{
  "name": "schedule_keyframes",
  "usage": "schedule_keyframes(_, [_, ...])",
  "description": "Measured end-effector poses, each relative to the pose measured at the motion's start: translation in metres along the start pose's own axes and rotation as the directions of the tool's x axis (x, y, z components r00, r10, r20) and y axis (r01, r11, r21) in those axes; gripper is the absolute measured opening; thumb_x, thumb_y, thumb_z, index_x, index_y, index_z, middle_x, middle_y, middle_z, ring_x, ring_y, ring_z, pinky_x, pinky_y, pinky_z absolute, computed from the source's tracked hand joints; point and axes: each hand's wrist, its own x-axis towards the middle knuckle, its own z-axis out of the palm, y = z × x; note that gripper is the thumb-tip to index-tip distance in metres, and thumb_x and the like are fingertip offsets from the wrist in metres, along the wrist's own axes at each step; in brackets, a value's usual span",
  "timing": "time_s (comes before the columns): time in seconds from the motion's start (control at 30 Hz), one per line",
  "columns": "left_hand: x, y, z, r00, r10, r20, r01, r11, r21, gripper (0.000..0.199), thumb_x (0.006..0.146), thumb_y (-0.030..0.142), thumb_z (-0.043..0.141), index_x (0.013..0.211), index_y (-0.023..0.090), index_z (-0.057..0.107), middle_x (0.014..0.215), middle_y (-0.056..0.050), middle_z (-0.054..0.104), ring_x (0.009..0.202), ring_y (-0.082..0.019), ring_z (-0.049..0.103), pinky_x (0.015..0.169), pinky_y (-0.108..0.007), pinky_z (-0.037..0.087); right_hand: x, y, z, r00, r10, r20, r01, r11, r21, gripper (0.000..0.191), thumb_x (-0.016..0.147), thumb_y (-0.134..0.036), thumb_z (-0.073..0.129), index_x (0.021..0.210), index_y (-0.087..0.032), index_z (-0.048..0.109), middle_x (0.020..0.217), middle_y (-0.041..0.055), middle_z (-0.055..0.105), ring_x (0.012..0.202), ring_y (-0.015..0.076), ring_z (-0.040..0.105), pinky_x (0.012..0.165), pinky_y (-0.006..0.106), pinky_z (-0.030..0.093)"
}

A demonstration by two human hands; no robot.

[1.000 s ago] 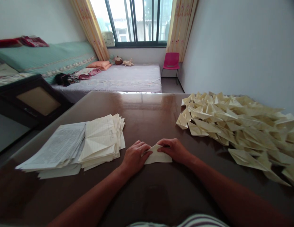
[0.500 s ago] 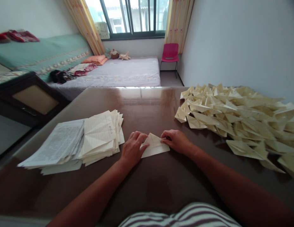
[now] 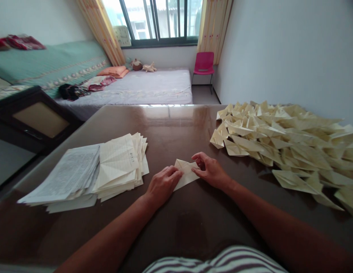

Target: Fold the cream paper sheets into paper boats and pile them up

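A small piece of folded cream paper (image 3: 187, 176) is held low over the brown table in front of me. My left hand (image 3: 165, 182) grips its left edge, fingers curled over it and thumb hidden. On the other side, my right hand (image 3: 210, 170) pinches the paper's right edge between thumb and fingers. The paper's top edge dips between two raised corners. Left of my hands lies a stack of lined cream sheets (image 3: 116, 161), creased across the top one. Many folded paper boats (image 3: 278, 132) are heaped on the right.
A stack of printed white sheets (image 3: 69, 167) overlaps the lined stack on the left. The glossy table (image 3: 170, 125) reaches toward a bed (image 3: 162, 85). A pink chair (image 3: 204, 63) stands by the far wall, and a dark cabinet (image 3: 36, 117) is at left.
The folded paper has turned and its peaked top now shows a dip with two corners. My left hand has shifted slightly right, its fingers closing over the edge.
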Motion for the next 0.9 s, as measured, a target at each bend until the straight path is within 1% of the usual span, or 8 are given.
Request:
schedule_keyframes(0.1, [0.0,0.003,-0.001,0.996,-0.016,-0.093,0.018,1.0,0.023,0.032,0.097,0.026,0.043,0.127,0.022,0.051,0.111,-0.006,0.06,0.091,-0.012,0.063,0.078,-0.02,0.051,-0.003,-0.006,0.003,0.998,-0.051,-0.03,0.053,0.997,0.058,0.026,0.079,-0.025,0.06,0.104,-0.021,0.053,0.075,-0.0035,0.057,0.06,0.0095,0.051,0.059,0.022,0.044])
schedule_keyframes(0.17, [0.001,0.005,-0.003,0.991,-0.011,-0.133,0.019,0.998,0.06,0.036,0.097,0.027,0.043,0.132,0.022,0.047,0.109,-0.005,0.061,0.087,-0.01,0.064,0.072,-0.017,0.05,-0.006,-0.01,0.005,0.996,-0.093,-0.007,0.093,0.993,0.078,0.028,0.079,-0.026,0.061,0.105,-0.022,0.052,0.075,-0.0035,0.06,0.06,0.0095,0.052,0.06,0.022,0.044])
schedule_keyframes(0.3, [0.001,0.009,-0.006,0.987,0.01,-0.159,0.004,0.996,0.091,0.024,0.096,0.026,0.047,0.115,0.024,0.061,0.093,-0.001,0.065,0.078,-0.008,0.064,0.063,-0.015,0.046,-0.01,-0.013,0.012,0.991,-0.134,0.022,0.131,0.985,0.113,0.029,0.078,-0.026,0.066,0.103,-0.022,0.052,0.077,-0.0035,0.063,0.066,0.0105,0.056,0.065,0.022,0.046])
schedule_keyframes(0.47, [0.002,0.009,-0.008,0.968,-0.08,-0.239,0.084,0.996,0.009,0.013,0.092,0.026,0.054,0.096,0.024,0.066,0.086,0.001,0.066,0.07,-0.007,0.062,0.061,-0.016,0.045,-0.012,-0.013,0.018,0.995,-0.1,0.024,0.096,0.988,0.125,0.026,0.076,-0.03,0.068,0.095,-0.021,0.052,0.077,-0.0036,0.062,0.064,0.0102,0.055,0.061,0.022,0.045])
schedule_keyframes(0.6, [0.003,0.009,-0.012,0.93,-0.173,-0.324,0.103,0.97,-0.222,0.009,0.089,0.024,0.056,0.094,0.021,0.064,0.087,0.0,0.063,0.069,-0.007,0.06,0.063,-0.016,0.048,-0.013,-0.017,0.018,0.991,-0.133,0.009,0.133,0.991,0.006,0.018,0.078,-0.036,0.066,0.082,-0.021,0.057,0.075,-0.0022,0.061,0.065,0.0116,0.054,0.06,0.023,0.042])
schedule_keyframes(0.67, [0.003,0.01,-0.013,0.915,-0.216,-0.34,0.098,0.938,-0.332,0.008,0.089,0.023,0.056,0.093,0.02,0.062,0.088,-0.001,0.062,0.071,-0.007,0.06,0.064,-0.017,0.05,-0.015,-0.021,0.017,0.977,-0.192,-0.088,0.189,0.981,-0.041,0.015,0.081,-0.034,0.063,0.079,-0.021,0.058,0.077,-0.0002,0.062,0.072,0.0136,0.056,0.066,0.024,0.044])
schedule_keyframes(0.77, [0.003,0.01,-0.014,0.893,-0.274,-0.357,0.105,0.898,-0.427,0.008,0.088,0.021,0.053,0.095,0.02,0.058,0.088,-0.002,0.062,0.077,-0.01,0.061,0.067,-0.019,0.052,-0.018,-0.025,0.012,0.919,-0.333,-0.209,0.3,0.938,-0.176,0.009,0.084,-0.03,0.059,0.084,-0.021,0.06,0.088,0.0036,0.065,0.088,0.0171,0.057,0.081,0.03,0.043])
schedule_keyframes(0.9, [0.001,0.003,-0.011,0.915,-0.281,-0.291,0.134,0.89,-0.437,0.012,0.086,0.018,0.051,0.096,0.02,0.056,0.09,-0.001,0.064,0.08,-0.011,0.062,0.07,-0.02,0.052,-0.02,-0.021,0.003,0.873,-0.468,-0.139,0.382,0.833,-0.401,0.016,0.09,-0.03,0.051,0.098,-0.022,0.062,0.101,0.0056,0.066,0.096,0.0184,0.054,0.087,0.034,0.035])
